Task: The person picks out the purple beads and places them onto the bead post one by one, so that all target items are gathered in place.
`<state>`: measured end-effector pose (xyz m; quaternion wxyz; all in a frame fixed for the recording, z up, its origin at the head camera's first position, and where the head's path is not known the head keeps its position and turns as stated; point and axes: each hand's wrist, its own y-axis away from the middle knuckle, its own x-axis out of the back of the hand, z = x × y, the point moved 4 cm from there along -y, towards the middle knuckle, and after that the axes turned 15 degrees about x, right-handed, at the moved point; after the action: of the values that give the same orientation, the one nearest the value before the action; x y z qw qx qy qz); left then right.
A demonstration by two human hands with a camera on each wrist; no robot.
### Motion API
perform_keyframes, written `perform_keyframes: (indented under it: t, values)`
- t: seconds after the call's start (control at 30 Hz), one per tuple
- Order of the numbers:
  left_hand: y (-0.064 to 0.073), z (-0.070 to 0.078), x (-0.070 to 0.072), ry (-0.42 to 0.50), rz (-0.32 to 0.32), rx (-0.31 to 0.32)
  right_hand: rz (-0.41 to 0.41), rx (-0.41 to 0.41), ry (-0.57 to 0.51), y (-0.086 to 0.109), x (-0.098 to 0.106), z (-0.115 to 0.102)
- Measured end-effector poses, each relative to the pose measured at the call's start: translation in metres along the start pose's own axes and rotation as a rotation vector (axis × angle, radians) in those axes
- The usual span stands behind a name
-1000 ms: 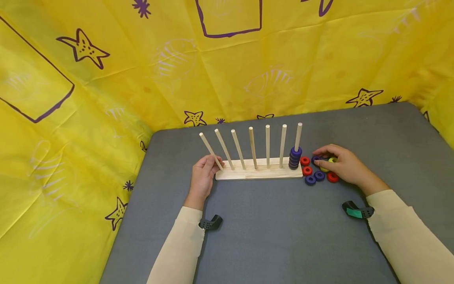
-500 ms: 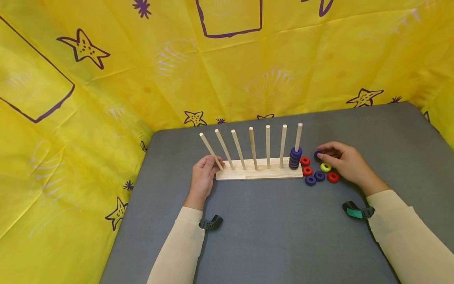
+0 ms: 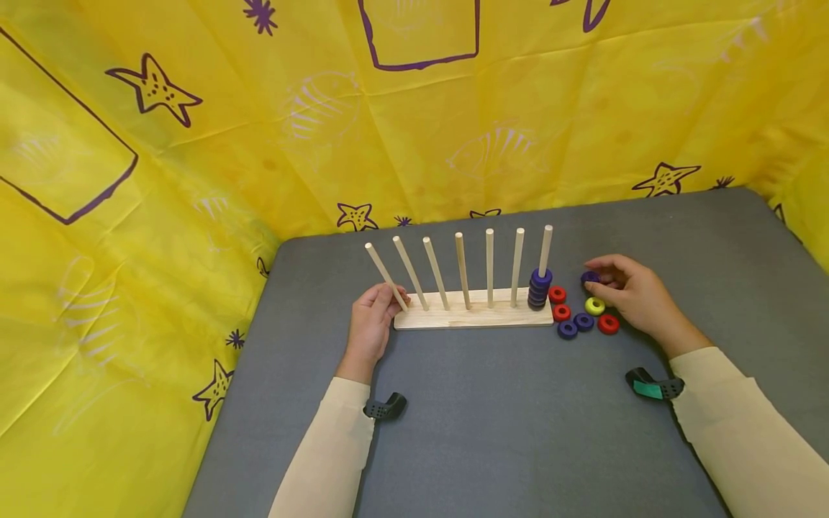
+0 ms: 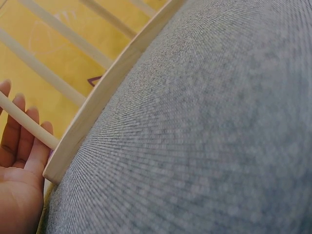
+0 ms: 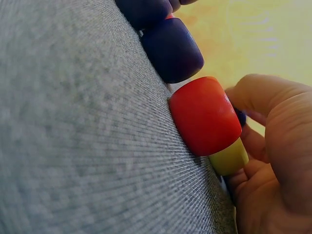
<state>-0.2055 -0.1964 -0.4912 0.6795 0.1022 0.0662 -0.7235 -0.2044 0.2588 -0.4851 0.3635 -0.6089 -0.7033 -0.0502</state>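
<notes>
A pale wooden stand [image 3: 473, 317] with a row of upright pegs rests on the table. Several purple-blue rings [image 3: 539, 289] are stacked on its rightmost peg. My left hand [image 3: 372, 324] is at the stand's left end, its fingers behind the leftmost peg; in the left wrist view those fingers [image 4: 25, 139] look mostly straight. Right of the stand, my right hand [image 3: 631, 293] pinches a purple-blue ring [image 3: 590, 277] between thumb and fingers. Under that hand lies a yellow ring [image 3: 594, 306]. The right wrist view shows a red ring [image 5: 205, 116] close to the hand.
Two red rings [image 3: 560, 312] lie beside the stand's right end. Two loose purple-blue rings [image 3: 567, 329] and another red ring [image 3: 608, 324] are in front of the yellow one. A yellow printed cloth [image 3: 414, 144] rises behind the grey table [image 3: 473, 432].
My right hand has drawn the purple-blue ring back and to the right, away from the loose rings, uncovering the yellow one. My left hand and the stand have stayed in place.
</notes>
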Motion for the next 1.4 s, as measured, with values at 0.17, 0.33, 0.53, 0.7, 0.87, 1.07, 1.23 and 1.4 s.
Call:
perform_keyframes:
  t: [0.17,0.33,0.53,0.7,0.87,1.07,1.23,1.4]
  values:
    - [-0.0005,-0.001,0.0007,0.009,-0.004,0.0,0.004,-0.016,0.016,0.0009,0.0,0.0001]
    - [-0.0008,-0.001,0.0005,0.014,-0.012,-0.004,0.003,-0.041,0.028,0.0009,-0.0006,0.001]
    - [-0.0006,-0.0016,0.0007,0.006,-0.02,-0.006,0.013,-0.045,0.03,-0.0001,-0.0006,0.0024]
    - [-0.0007,-0.0019,0.0009,-0.001,-0.02,-0.006,0.027,-0.046,0.028,0.0003,-0.0003,0.0014]
    - [-0.0007,-0.0014,0.0007,0.002,-0.021,-0.008,0.032,-0.058,0.032,0.0005,0.0004,-0.0006]
    - [0.0002,-0.0001,0.0002,0.005,-0.023,-0.008,0.038,-0.05,0.038,0.0002,0.0013,-0.0014]
    - [0.0008,0.0013,-0.0006,0.008,-0.02,-0.006,0.044,-0.037,0.055,0.0003,0.002,-0.0024]
    - [0.001,0.002,-0.0013,0.016,-0.012,0.001,0.064,-0.014,0.064,-0.0004,0.0034,-0.0043]
